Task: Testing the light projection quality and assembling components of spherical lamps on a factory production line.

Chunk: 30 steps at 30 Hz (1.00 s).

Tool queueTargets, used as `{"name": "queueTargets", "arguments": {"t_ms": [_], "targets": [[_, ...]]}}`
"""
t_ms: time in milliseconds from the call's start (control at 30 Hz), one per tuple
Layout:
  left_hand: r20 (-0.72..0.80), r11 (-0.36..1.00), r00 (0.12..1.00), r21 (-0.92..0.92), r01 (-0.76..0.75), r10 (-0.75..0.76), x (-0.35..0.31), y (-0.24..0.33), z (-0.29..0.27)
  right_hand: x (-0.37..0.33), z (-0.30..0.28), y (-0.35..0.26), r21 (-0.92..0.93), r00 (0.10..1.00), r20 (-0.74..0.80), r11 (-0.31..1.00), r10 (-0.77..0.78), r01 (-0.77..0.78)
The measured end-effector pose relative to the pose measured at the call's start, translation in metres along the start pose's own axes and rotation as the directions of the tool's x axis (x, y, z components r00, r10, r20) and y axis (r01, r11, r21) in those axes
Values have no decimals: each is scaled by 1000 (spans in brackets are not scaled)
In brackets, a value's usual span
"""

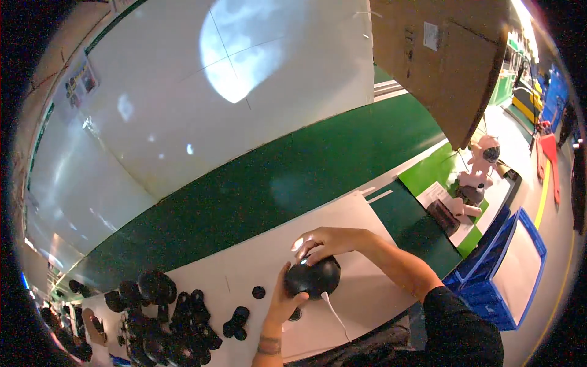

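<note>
A black ball-shaped projector [313, 278] with a white cable [335, 316] sits over the white work surface in front of me. My left hand [282, 300] is wrapped round its left side, the thumb lying low on the near face. From above, my right hand [330, 241] grips its top far side with bent fingers, and bright light falls on the fingertips. A small black disc [258, 292] lies left of my left hand. Another dark disc [295, 314] is partly hidden just below the projector. A small cluster of black round parts [236, 323] lies further left.
Several black parts [153, 324] are heaped at the left. A white panel [165, 92] with a bright moon-like projection stands beyond the green belt [293, 153]. A cardboard box [440, 61] is upper right; pale figurines [483, 153] and a blue bin [520, 275] are at the right.
</note>
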<state>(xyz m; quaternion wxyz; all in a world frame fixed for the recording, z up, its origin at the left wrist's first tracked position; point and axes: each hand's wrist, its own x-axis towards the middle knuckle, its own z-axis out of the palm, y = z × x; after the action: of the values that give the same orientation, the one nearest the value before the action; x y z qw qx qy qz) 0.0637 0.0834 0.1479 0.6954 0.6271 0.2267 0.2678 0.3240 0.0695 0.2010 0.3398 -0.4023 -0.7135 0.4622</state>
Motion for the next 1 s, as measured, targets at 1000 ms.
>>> {"name": "queueTargets", "arguments": {"t_ms": [1000], "targets": [[-35,996,998,-67,55,-57,-2,11,2,2,1,-12,214,982,74,959,173,-185]]}}
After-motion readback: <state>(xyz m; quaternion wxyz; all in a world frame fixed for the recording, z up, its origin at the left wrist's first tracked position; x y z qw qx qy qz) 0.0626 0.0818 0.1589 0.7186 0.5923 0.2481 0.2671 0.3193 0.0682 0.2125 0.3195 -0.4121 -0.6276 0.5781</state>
